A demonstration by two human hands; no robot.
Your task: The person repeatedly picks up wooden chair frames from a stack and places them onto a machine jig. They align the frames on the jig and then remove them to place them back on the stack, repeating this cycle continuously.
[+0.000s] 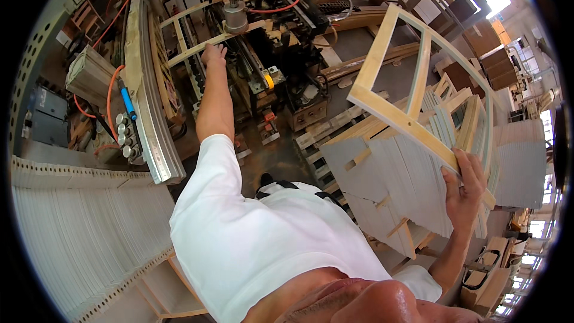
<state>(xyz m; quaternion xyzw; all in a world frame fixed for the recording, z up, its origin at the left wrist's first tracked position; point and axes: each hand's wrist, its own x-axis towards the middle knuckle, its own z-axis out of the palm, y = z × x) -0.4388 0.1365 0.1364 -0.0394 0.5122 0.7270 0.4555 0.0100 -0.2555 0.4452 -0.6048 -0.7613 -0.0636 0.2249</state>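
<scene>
My left hand point(214, 55) reaches forward to the machine, its fingers closed at the near rail of a pale wooden frame point(190, 52). That frame lies across the machine bed under a grey metal cylinder point(236, 19), which hides part of the rail. Out to the right, my right hand point(465, 188) grips the lower rail of a second wooden frame point(412, 122). This one is tilted up in the air, with a crossbar dividing its opening. It hangs over a stack of white-faced frames point(388, 173), and my thumb and fingers wrap its edge.
Dark machine rails point(257, 72) and orange air hoses point(293, 0) lie ahead. A long metal beam point(146, 101) with a blue-handled tool point(127, 103) stands left. White panels point(89, 227) are stacked at the lower left. A slatted pallet point(323, 176) sits under the right stack.
</scene>
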